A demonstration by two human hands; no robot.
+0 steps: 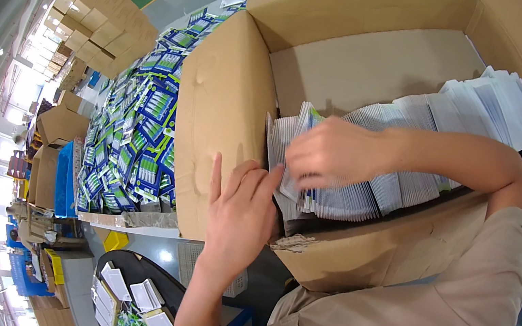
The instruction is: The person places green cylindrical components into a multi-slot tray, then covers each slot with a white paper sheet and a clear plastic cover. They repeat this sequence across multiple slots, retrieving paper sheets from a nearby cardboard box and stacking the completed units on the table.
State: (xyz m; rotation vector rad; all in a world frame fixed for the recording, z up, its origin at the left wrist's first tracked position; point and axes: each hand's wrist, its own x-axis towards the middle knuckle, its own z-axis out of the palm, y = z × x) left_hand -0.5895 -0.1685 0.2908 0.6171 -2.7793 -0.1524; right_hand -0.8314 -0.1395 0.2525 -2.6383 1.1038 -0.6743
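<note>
A large open cardboard carton [222, 87] holds a long row of thin white-backed blister cards [348, 202] standing on edge and packed tightly along its near side. My right hand [332, 153] is over the left end of this row, its fingers curled down around the cards and slightly blurred. What lies under that palm is hidden. At the carton's left edge is my left hand [241, 211], its fingers stretched out and apart, with the fingertips by the near left end of the row. One card near the right hand shows a green edge.
Left of the carton, a table bears a big loose heap of blue and green blister packs [151, 117]. Stacked cartons [102, 19] stand behind it. Below, a dark round surface [150, 265] carries white stacks and green-printed cards. A person [33, 225] is far left.
</note>
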